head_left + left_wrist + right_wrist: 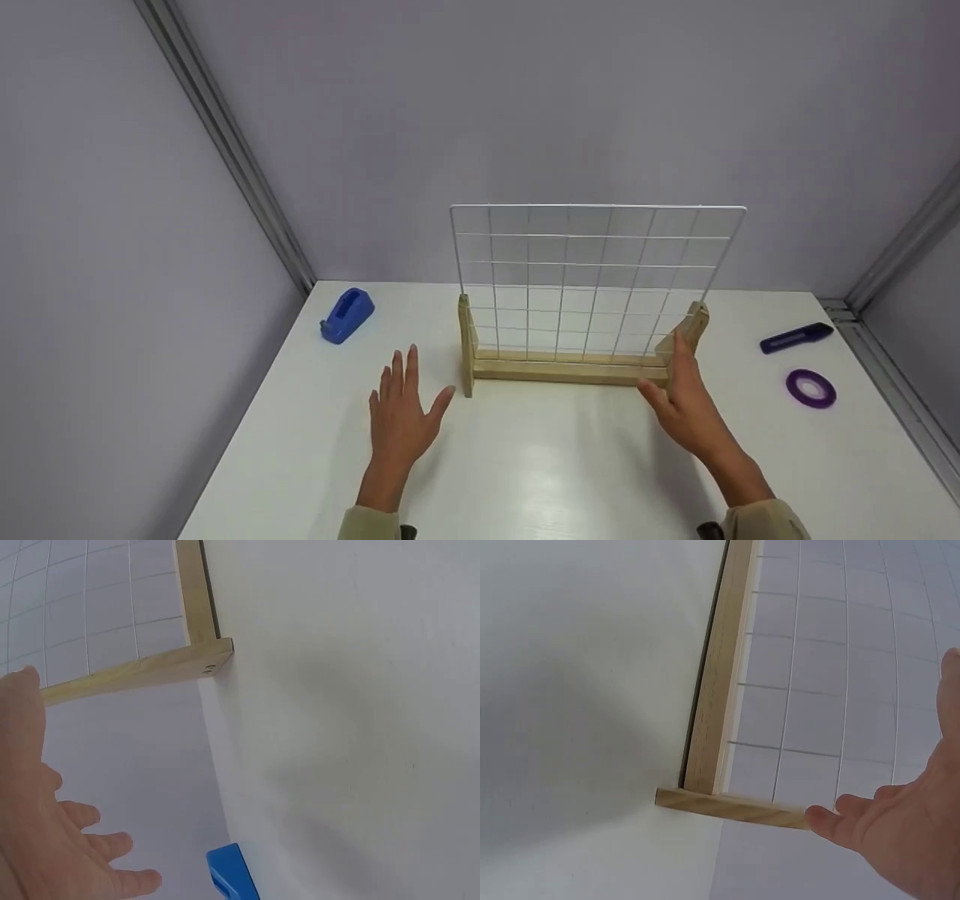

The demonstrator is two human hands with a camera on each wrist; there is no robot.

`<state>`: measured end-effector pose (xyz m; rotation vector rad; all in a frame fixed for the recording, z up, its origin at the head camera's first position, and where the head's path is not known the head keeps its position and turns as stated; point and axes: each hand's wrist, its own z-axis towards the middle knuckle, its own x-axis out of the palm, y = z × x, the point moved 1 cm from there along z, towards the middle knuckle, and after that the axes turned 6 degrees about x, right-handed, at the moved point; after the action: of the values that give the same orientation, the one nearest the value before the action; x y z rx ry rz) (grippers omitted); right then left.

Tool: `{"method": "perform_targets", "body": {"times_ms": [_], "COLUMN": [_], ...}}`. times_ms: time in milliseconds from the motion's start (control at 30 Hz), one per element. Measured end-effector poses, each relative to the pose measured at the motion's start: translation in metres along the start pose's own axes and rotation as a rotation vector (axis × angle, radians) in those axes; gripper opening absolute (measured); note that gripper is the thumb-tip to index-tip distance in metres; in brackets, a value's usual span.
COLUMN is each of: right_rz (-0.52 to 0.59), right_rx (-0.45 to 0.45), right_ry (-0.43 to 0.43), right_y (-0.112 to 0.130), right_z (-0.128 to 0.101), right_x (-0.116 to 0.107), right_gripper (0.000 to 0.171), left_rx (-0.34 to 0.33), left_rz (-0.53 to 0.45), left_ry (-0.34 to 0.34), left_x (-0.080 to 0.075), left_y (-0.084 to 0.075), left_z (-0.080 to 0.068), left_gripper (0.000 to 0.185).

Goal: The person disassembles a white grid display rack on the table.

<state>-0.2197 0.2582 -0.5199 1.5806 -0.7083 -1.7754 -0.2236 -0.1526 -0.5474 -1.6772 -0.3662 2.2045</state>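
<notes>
Left hand [401, 427]: fingers straight and slightly fanned, pointing away from the body; thumb spread wide toward the rack; nothing gripped. Back of hand faces the head camera.
Left-hand position: just beside the rack's left end piece [466, 345], a narrow gap showing between thumb tip and wood in the head view.
Right hand [691, 412]: fingers extended and close together, thumb angled inward; nothing gripped.
Right-hand position: at the right end piece [696, 324], fingers overlapping it in view; cannot tell whether skin meets wood.
Forearms: both reach forward from the near edge of view, right one slanting inward; light sleeves [371, 523] end at the wrists.
Rack: on the white table [300, 457], between and slightly beyond the hands; wooden crossbar [570, 371] joins the end pieces, white wire grid [566, 235] rises above it.
Left periphery: blue tape dispenser [347, 316], beyond the left hand.
Right periphery: dark blue cutter [796, 337], with purple ring [811, 388] just nearer the person.
</notes>
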Motion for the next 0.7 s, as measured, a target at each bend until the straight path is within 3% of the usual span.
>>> {"method": "perform_targets", "body": {"times_ms": [700], "right_rz": [0.141], "right_rx": [0.053], "right_ry": [-0.068], "right_y": [0.014], "right_z": [0.030], "right_x": [0.033], "right_gripper": [0.088], "left_rx": [0.030], "left_rz": [-0.218], "left_ry": [-0.053], "left_x": [0.019], "left_y": [-0.030], "left_z": [0.031], "left_gripper": [0.086]}}
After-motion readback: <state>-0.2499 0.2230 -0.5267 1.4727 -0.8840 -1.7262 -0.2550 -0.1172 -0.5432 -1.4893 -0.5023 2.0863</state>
